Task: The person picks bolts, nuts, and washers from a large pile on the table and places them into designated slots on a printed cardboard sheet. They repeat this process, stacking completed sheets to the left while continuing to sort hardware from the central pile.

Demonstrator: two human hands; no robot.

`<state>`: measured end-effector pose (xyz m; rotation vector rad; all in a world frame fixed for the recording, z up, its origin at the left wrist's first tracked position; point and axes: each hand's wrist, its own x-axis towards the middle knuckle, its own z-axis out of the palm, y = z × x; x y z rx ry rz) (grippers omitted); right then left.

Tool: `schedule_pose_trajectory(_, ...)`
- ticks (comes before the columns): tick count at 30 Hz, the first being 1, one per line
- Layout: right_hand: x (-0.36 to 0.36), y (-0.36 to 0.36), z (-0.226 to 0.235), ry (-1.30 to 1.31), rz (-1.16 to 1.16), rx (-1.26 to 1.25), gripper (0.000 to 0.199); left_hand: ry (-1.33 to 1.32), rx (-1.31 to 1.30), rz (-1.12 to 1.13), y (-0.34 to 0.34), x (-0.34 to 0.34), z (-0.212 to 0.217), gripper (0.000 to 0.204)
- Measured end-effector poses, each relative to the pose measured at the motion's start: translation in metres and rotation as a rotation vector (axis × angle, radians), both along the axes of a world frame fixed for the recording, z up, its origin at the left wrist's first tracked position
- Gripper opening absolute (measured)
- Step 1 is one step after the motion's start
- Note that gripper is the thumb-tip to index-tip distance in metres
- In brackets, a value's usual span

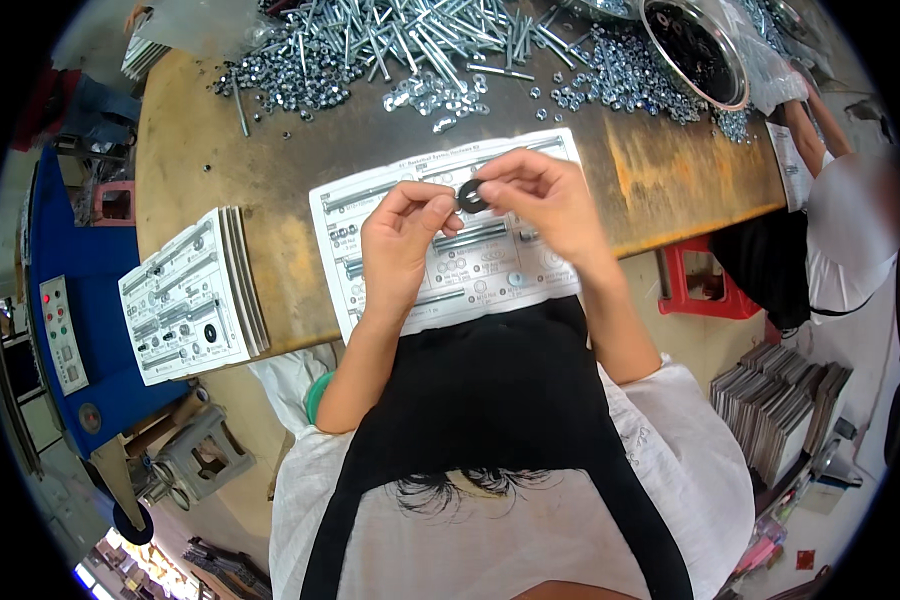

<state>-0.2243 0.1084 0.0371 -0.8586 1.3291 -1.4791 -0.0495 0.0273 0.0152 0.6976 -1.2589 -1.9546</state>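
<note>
My right hand (pixel 545 197) pinches a black ring-shaped washer (pixel 471 197) between thumb and fingers, above a printed hardware card (pixel 440 305). The fingers of my left hand (pixel 402 235) are closed at the washer's left edge, the thumb against the index finger. Long bolts (pixel 470 237), nuts and other metal parts rest on the card in their places under clear film. Near the card's lower right is a pale round washer (pixel 515 279). My hands cover part of the card's middle.
Loose bolts (pixel 400 35) and nuts (pixel 295 75) are heaped along the far table edge, beside a metal bowl of black parts (pixel 695 50). A stack of filled cards (pixel 190 300) stands at left. Another person (pixel 850 220) is at right, near a red stool (pixel 705 280).
</note>
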Motion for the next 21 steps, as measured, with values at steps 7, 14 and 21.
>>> schedule_pose_trajectory(7, -0.038, 0.079, -0.022, 0.641, 0.031, 0.575, 0.012, -0.111, -0.049, 0.083, -0.005, 0.020, -0.019, 0.015)
schedule_pose_trajectory(14, -0.014, 0.098, -0.062, 0.929, -0.226, 0.493, 0.011, -0.125, -0.062, 0.066, -0.005, 0.026, -0.025, 0.016)
schedule_pose_trajectory(21, -0.009, 0.104, -0.062, 1.073, -0.317, 0.406, 0.007, -0.160, -0.124, 0.019, -0.005, 0.033, -0.025, 0.015)
